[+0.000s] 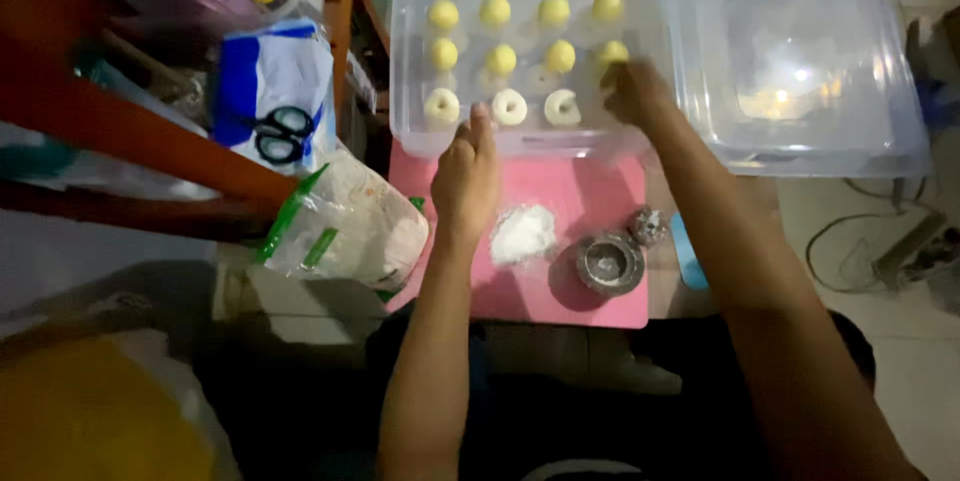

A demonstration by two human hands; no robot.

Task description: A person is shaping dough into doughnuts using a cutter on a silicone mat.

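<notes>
- Nearest me, flour (523,233) and a ring cutter (610,262) are sitting on the pink mat (560,301).
- I'm resting my left hand (466,176), empty and loose, against the tray (520,141).
- I'm reaching my right hand (634,91) inside beside the dough rings (509,107); its grip is blurred, so I cannot tell.

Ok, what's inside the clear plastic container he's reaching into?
The clear container holds rows of yellow dough balls and three white ring-shaped pieces. The right hand covers the row's far end, so anything beneath it is hidden.

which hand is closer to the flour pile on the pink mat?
Left. The left hand sits just up-left of the flour pile, at the clear tray's front edge. The right hand is farther, inside the tray.
</notes>
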